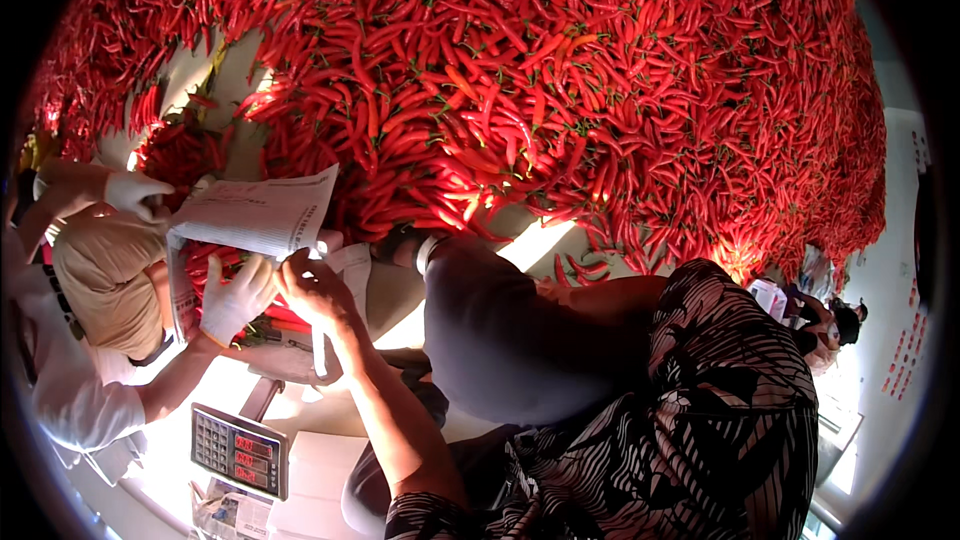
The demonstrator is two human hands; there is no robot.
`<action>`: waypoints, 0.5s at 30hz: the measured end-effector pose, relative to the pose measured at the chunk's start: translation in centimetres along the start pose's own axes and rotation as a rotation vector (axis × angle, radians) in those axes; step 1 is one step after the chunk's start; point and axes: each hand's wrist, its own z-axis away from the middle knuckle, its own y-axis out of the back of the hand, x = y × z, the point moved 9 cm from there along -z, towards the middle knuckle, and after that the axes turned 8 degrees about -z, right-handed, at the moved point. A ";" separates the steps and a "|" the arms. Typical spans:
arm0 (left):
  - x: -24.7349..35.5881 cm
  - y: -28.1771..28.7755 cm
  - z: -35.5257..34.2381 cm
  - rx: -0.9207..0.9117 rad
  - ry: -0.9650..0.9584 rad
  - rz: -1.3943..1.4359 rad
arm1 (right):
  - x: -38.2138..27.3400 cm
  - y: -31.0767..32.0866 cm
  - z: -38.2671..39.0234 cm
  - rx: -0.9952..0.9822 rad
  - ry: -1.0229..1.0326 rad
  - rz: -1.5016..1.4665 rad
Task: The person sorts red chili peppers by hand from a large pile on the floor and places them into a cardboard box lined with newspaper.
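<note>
— One bare hand shows, is that right? What is it doing?

— Yes, only the left hand, at the end of a bare forearm that comes up from a black-and-white patterned sleeve. Its fingers are bent over the near edge of a newspaper sheet. They touch the paper, but I cannot tell whether they pinch it or only rest on it. The right hand is out of sight.

— Where is that paper?

— It lines a box and folds up out of it, left of centre. Inside the box lies a heap of red chillies.

— Is anyone else there?

— A second person crouches at the far left in a white shirt and a tan hat. One white-gloved hand presses the paper just beside the bare hand, almost touching it. The other gloved hand is at the far rim of the box.

— And around them?

— Below the box stands a weighing scale with a keypad and red lit digits. Right of the bare hand, a knee in dark cloth pushes forward. Beyond everything, a huge pile of red chillies fills the upper picture, with sunlight on its lower edge.
</note>
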 end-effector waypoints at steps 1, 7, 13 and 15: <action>1.6 0.4 0.6 -0.021 0.008 0.056 | -0.2 -0.5 0.3 -0.003 0.010 -0.010; 6.7 0.1 5.7 -0.413 -0.110 0.247 | -2.2 -0.3 1.2 -0.007 0.104 -0.003; 3.6 -4.3 11.9 -0.808 0.110 0.363 | 0.4 1.7 5.9 0.055 0.097 0.022; 6.7 -4.0 13.5 -0.896 0.376 0.445 | 5.5 0.8 9.3 0.063 -0.004 0.043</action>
